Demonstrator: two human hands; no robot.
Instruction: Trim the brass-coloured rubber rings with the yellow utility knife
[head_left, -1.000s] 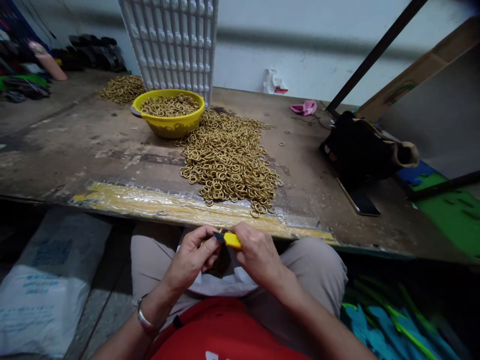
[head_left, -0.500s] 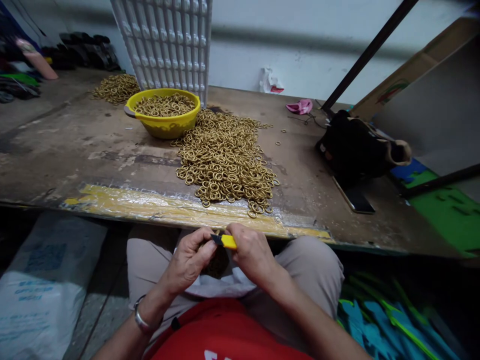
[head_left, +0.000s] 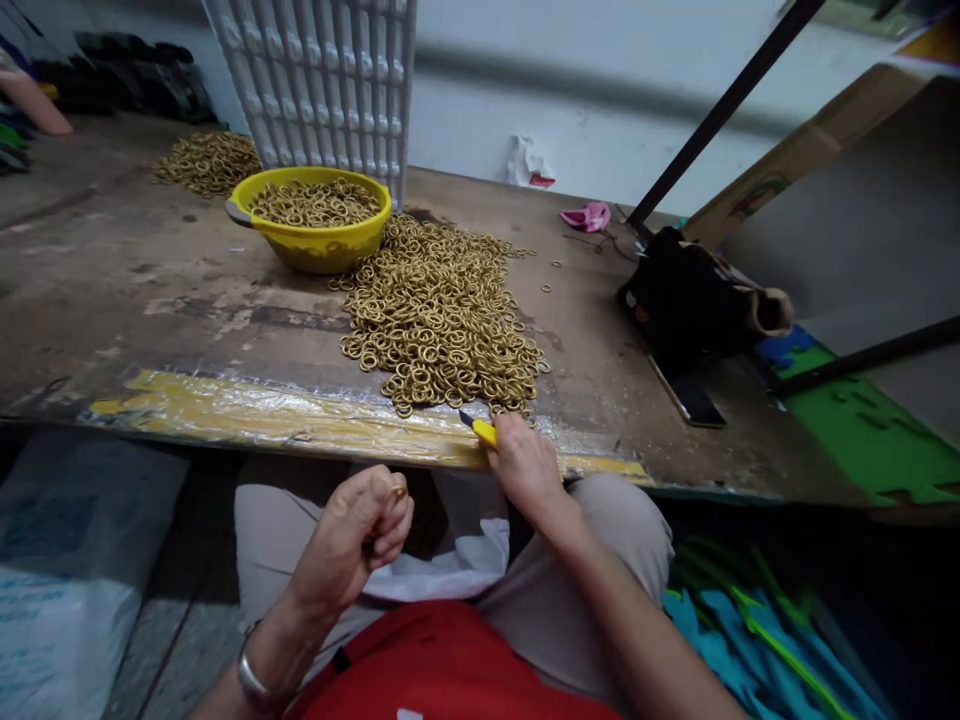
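Gold-coloured ring pile (head_left: 450, 320) lies at twelve o'clock. The left hand (head_left: 354, 530), curled at seven, pinches seemingly one ring (head_left: 398, 491), likely light, stiff, slick, best held by its rim. The right hand (head_left: 525, 466) grips a yellow utility knife (head_left: 484, 433), blade toward ten.

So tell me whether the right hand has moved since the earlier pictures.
Yes: the right hand, gripping the knife, has moved forward over the table's taped edge, toward the rings.

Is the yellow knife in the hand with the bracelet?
No, the right hand holds the knife, while the bracelet is on the left wrist.
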